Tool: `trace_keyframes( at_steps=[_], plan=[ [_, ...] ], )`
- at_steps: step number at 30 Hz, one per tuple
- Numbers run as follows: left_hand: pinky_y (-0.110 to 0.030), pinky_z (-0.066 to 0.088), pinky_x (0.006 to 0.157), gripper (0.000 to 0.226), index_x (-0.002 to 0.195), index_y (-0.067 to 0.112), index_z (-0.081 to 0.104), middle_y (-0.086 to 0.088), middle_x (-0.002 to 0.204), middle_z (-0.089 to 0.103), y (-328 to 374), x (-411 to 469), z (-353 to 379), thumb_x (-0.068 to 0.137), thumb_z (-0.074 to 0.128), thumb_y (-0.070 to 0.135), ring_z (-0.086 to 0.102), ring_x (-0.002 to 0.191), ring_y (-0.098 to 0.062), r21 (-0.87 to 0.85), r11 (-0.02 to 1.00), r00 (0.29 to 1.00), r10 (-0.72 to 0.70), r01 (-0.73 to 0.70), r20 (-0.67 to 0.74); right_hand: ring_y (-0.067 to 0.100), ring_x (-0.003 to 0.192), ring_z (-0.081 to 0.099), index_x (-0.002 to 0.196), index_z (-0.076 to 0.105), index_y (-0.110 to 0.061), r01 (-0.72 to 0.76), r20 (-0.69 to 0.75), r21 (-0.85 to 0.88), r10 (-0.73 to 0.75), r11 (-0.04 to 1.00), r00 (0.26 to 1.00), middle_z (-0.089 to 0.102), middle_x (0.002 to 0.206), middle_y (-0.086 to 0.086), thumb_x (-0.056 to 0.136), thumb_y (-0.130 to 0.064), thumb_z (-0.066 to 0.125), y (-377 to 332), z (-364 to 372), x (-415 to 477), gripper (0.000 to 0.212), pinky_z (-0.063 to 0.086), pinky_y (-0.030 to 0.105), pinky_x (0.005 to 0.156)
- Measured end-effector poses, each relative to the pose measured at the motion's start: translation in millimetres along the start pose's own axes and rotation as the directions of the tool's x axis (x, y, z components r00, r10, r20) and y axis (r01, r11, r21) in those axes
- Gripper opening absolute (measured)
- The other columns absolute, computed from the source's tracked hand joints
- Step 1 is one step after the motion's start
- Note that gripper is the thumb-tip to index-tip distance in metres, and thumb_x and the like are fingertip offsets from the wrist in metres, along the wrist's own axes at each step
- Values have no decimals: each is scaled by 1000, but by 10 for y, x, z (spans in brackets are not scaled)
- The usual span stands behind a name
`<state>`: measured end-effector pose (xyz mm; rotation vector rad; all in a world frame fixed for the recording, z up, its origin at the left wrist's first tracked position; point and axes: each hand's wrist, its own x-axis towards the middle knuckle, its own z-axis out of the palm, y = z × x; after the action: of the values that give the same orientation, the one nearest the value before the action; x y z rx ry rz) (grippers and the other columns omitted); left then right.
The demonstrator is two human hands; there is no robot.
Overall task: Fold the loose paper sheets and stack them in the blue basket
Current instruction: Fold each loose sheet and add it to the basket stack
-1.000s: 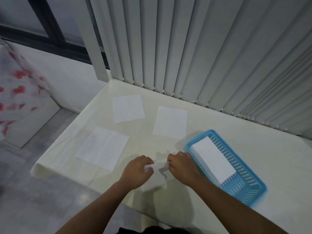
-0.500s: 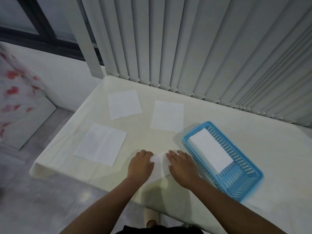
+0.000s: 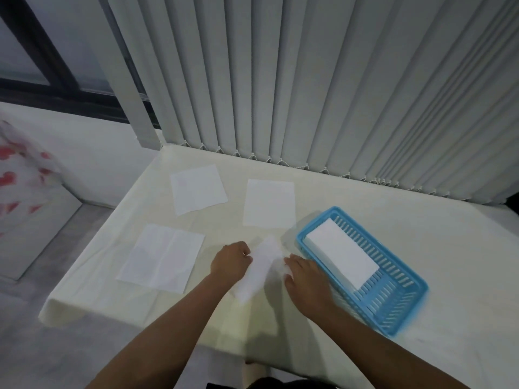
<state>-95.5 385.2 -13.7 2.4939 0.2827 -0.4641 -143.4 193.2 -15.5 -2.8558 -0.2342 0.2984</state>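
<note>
A folded white sheet (image 3: 259,266) lies slanted on the cream table (image 3: 393,220) between my hands. My left hand (image 3: 229,262) pinches its left edge. My right hand (image 3: 304,279) rests flat on its right side, fingers spread. The blue basket (image 3: 393,310) stands just right of my right hand with a stack of folded sheets (image 3: 342,255) inside. Three loose flat sheets lie farther out: one at the near left (image 3: 161,258), one at the far left (image 3: 198,189), one at the far middle (image 3: 269,203).
Vertical grey blinds (image 3: 309,80) hang along the table's far edge. The table's left and near edges drop to a grey floor (image 3: 42,332). A white cloth with red marks (image 3: 16,178) is at the far left.
The sheet between my hands has become narrower and now lies slanted. My left hand closed on its edge. My right hand shifted right, toward the basket.
</note>
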Motion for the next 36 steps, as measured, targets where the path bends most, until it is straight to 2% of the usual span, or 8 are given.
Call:
trace_keyframes(
  at_steps=[4,8,12,16,23,27,30,36],
  plan=[
    [-29,50,75,8,83,16,57,-8,90,70,150,45,-221,84,64,18,66,82,-28,-369,929,993,-42,-2,-109,11,93,61,107,63,-19,-256,56,468,261,846,964,67,108,-1,96,-43,46,-262,-257,18,31,49,28,88],
    [-39,59,83,9,88,6,57,-17,97,70,419,-45,-310,84,65,4,69,87,-28,-831,556,991,-118,14,-62,16,92,62,103,64,-16,-518,389,797,393,310,833,68,102,1,92,-50,52,-435,-446,80,38,51,36,92],
    [-27,58,76,12,94,4,58,-12,94,69,673,-160,-288,85,65,3,69,88,-23,-938,348,993,-117,12,-30,18,93,64,101,61,-19,-434,431,897,375,-81,821,69,100,1,90,-40,62,-443,-614,173,24,53,34,87],
    [-26,59,76,9,85,1,58,-14,87,66,815,-177,-145,87,64,7,68,85,-23,-952,299,997,-59,71,56,13,61,54,72,58,-14,-283,276,957,506,-65,817,62,69,2,89,-17,64,-324,-751,209,18,46,23,59],
    [-22,59,67,12,92,6,62,-10,93,69,1226,-43,-37,95,54,14,68,83,-18,-975,134,981,47,179,186,18,63,53,63,50,-12,-278,123,951,660,135,741,57,66,7,85,-17,67,135,-841,-117,28,42,29,63],
    [-21,56,63,13,84,8,62,-6,84,70,1498,40,81,94,57,15,67,77,-16,-937,235,946,136,257,293,15,64,53,70,58,-13,-200,161,979,718,-31,677,59,71,4,87,-15,65,404,-898,-266,19,44,26,63],
    [-24,47,62,23,72,8,61,-7,74,62,1573,138,234,89,63,23,57,66,-16,-795,585,959,98,160,265,14,64,52,80,61,-11,-187,193,977,773,-98,604,57,70,2,88,-15,64,602,-882,-338,9,44,25,61],
    [-32,49,89,27,99,11,74,-7,107,72,1467,394,286,89,55,29,63,94,-23,-449,887,989,144,-113,35,17,55,51,61,54,-13,-389,154,919,850,64,503,54,60,7,81,-16,71,906,-625,-486,26,37,27,57]
  ],
)
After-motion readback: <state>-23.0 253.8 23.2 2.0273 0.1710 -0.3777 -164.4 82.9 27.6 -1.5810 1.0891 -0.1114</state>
